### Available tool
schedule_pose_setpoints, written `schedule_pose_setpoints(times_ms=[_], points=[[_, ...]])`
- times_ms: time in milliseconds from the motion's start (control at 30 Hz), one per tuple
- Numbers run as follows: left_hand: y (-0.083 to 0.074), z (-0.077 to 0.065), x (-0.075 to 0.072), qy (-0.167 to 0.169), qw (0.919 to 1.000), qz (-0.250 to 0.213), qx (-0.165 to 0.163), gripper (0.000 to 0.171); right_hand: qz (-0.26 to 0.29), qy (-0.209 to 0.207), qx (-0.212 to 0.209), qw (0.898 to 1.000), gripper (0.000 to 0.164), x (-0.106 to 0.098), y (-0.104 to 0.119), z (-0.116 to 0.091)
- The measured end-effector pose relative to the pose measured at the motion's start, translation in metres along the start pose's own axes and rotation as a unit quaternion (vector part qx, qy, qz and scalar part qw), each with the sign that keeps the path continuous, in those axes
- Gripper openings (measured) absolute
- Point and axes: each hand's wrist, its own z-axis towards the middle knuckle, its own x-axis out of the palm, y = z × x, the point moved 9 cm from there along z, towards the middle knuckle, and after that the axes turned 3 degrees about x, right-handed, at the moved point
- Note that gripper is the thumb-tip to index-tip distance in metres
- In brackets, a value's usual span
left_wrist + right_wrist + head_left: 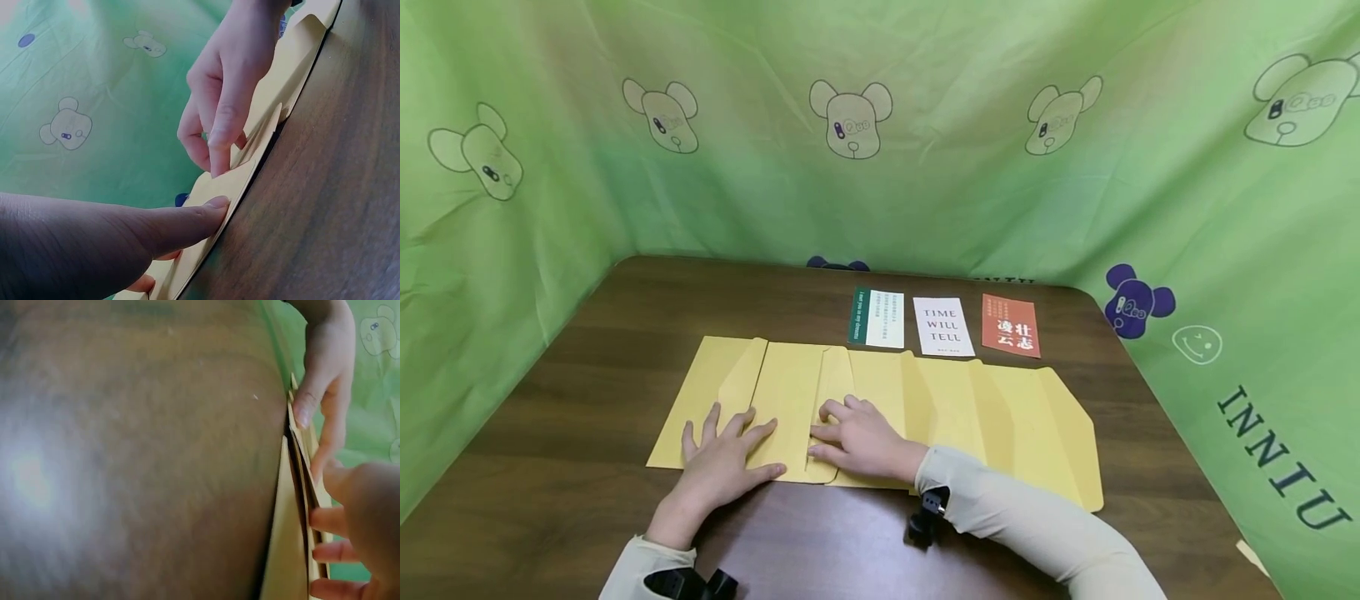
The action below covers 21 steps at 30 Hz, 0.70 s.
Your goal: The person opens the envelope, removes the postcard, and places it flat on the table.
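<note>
Yellow envelopes (880,379) overlap on bench (550,467), near side of white card (943,327); row's long axis left–right, end flap (1078,442) pointing right. Left hand (718,462): fingers spread, resting on envelopes. Right hand (865,437): fingers bent, touching envelopes; pinch cannot tell.

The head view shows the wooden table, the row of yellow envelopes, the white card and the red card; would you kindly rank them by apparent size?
1. Wooden table
2. Row of yellow envelopes
3. White card and red card: they look too alike to rank.
</note>
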Motion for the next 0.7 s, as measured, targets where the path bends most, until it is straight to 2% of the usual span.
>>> schedule_pose_setpoints(times_ms=[167,500,700], points=[[0.0008,0.0005,0.0012,-0.001,1.0000,-0.002,0.001,0.066,0.010,-0.032,0.025,0.999,0.036,-0.0026,0.0009,0.0006],[0.0024,-0.0012,0.0006,0.000,1.0000,-0.004,-0.003,0.066,0.013,-0.069,0.028,0.997,0.026,-0.0041,0.0011,0.0031],[0.0023,-0.0031,0.0001,0.000,1.0000,-0.008,-0.004,0.066,0.023,-0.070,0.032,0.997,0.026,-0.0037,0.0006,0.0047]])
